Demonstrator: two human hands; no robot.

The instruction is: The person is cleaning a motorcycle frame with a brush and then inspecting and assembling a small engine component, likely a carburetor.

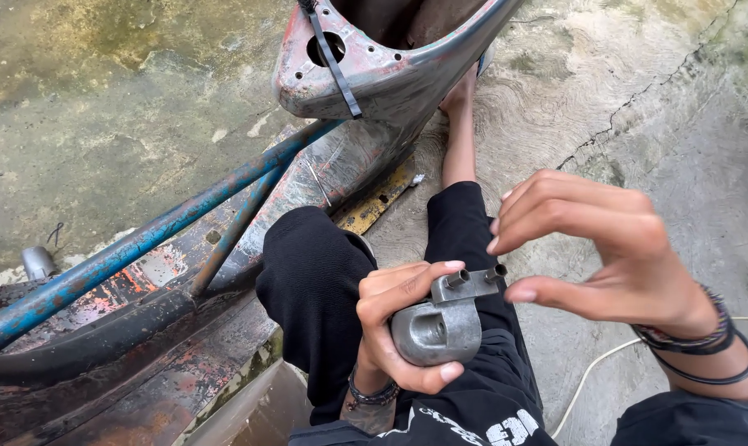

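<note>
The left hand (pixel 395 330) was clamped around a small grey metal part (pixel 440 324), its fingers wrapped under the rounded body and the thumb curled along the lower edge. The part sat just above the person's lap, over the black trousers (pixel 316 281), with a hole showing in its rounded face and a flat bracket on top that carried two short studs (both pointing up and to the right). The left forefinger lay along the bracket, touching it.

The right hand (pixel 605 248) hovered just beside the studs, its grip apart: fingers spread and bent, thumb stretched out toward the bracket, holding nothing. Whether the thumb tip touched the metal could not be told. Dark bands circled the right wrist, and a beaded band the left.

To the left lay a rusted, paint-worn scooter frame (pixel 366 74) with a blue tube (pixel 143 244) running slantwise across it, all resting on the stained, cracked concrete floor (pixel 679 107). A pale cord (pixel 584 380) trailed across the floor near the right forearm.
</note>
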